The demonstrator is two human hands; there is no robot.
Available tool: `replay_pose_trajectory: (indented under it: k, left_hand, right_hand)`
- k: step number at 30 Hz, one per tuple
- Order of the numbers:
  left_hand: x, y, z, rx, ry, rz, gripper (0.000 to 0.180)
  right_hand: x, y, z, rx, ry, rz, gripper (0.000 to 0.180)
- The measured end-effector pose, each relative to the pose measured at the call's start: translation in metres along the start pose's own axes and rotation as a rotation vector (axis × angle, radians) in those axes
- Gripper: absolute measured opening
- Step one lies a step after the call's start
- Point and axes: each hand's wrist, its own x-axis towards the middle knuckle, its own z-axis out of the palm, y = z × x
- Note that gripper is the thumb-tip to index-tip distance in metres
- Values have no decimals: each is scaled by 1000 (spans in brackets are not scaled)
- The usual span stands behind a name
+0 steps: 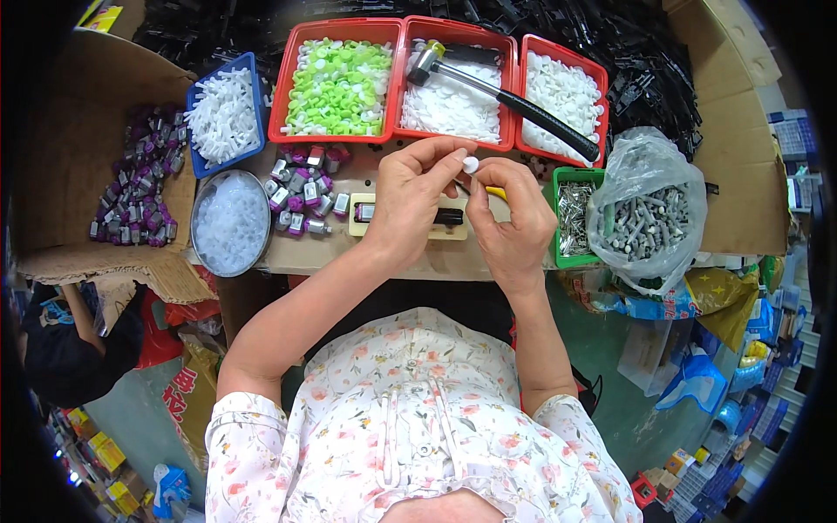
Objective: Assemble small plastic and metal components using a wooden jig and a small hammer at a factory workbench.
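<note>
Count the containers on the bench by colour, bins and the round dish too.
Red bins: 3
Blue bin: 1
Green bin: 1
Round dish: 1
Total: 6

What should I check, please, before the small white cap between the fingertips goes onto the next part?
1. Small white cap pinched between both hands' fingertips: ok.
2. Left hand and right hand both above the wooden jig: ok.
3. Black piece seated on the jig: in place, though whether it is fully seated cannot tell.
4. Hammer within reach, lying across the red trays: ok.
5. Stock of purple-and-silver parts beside the left hand: ok.
6. Cap the right way up: cannot tell.
</note>
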Motion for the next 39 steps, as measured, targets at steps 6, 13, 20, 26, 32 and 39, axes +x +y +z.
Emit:
replay_pose_trajectory:
  k: [6, 13, 20, 26, 32, 39]
  left_hand:
    - [-10, 0, -4, -74, -16, 9, 21]
    - [-6, -2, -17, -390, -12, -159, 33]
    - [-16, 10, -14, -573, -151, -119, 37]
    - [-20, 10, -14, -511, -187, -89, 44]
    - [-26, 16, -15, -439, -211, -59, 56]
    - [-33, 19, -7, -147, -156, 37, 62]
  right_hand:
    - [1, 5, 0, -83, -8, -67, 18]
    - [4, 1, -7, -29, -2, -66, 16]
    - [1, -14, -10, 66, -19, -13, 18]
    - [-1, -18, -6, 32, -26, -65, 21]
    - [0, -18, -8, -68, -97, -125, 22]
    - [2, -22, -12, -147, -121, -174, 23]
